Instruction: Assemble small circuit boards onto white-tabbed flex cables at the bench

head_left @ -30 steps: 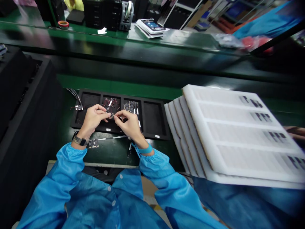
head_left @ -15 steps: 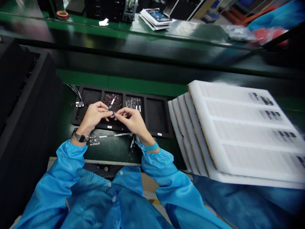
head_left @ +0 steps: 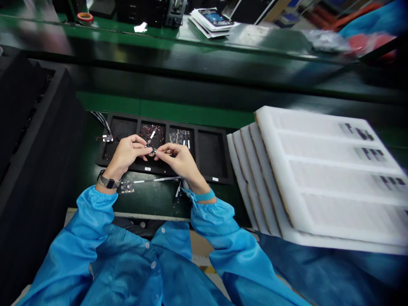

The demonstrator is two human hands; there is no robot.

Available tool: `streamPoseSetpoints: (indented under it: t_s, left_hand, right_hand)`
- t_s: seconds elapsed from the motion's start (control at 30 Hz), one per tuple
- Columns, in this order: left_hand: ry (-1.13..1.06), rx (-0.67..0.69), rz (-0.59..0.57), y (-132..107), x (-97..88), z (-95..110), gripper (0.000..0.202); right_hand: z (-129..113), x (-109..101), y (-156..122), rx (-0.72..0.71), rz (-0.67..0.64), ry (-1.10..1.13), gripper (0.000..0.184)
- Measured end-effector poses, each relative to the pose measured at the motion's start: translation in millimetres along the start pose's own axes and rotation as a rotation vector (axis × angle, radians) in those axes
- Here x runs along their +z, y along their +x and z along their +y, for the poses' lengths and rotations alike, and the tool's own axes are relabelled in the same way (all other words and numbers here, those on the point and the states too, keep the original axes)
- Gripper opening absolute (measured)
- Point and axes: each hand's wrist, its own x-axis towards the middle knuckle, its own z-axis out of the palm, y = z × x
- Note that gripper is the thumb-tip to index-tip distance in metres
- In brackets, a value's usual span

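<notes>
Over the black foam tray (head_left: pixel 212 155), my left hand (head_left: pixel 126 154) pinches a small dark circuit board with a flex cable (head_left: pixel 151 137); the cable carries a white label and points up and away. My right hand (head_left: pixel 178 159) has thumb and forefinger closed at the board's right edge. Whether a tinier piece sits between those fingertips is too small to tell. Behind the hands, one tray compartment holds many tiny red-wired parts (head_left: pixel 157 131). Small circuit boards (head_left: pixel 177 136) lie in the compartment to its right.
More circuit boards with a long strip (head_left: pixel 127 187) lie in front of the tray. A small wired part (head_left: pixel 107 138) sits at its left edge. White foam trays (head_left: pixel 318 170) are stacked at right, black foam (head_left: pixel 47 140) at left. A tape roll (head_left: pixel 85 17) rests on the shelf behind.
The whole view has shifted slightly. Both hands stay at the same spot over the tray, with only slight finger movement around the board.
</notes>
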Motion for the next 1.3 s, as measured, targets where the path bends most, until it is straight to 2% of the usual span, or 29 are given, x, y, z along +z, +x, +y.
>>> streamPoseSetpoints:
  t_s: [0.33,0.7,1.3]
  left_hand:
    - [0.095,0.036,0.0,-1.3,1.0,-4.6,0.032]
    - [0.023,-0.011,-0.108,-0.5,-3.7,-0.9,0.039]
    - [0.071,-0.04,-0.158,-2.0,-7.7,0.1,0.041]
  right_hand:
    - [-1.9,-1.2,-2.9,0.005,-0.004,-0.115,0.021]
    - [-0.1,-2.9,-1.4,0.082,-0.061,0.082,0.036]
    - [-2.8,-2.0,-2.6,0.028,-0.102,0.013,0.034]
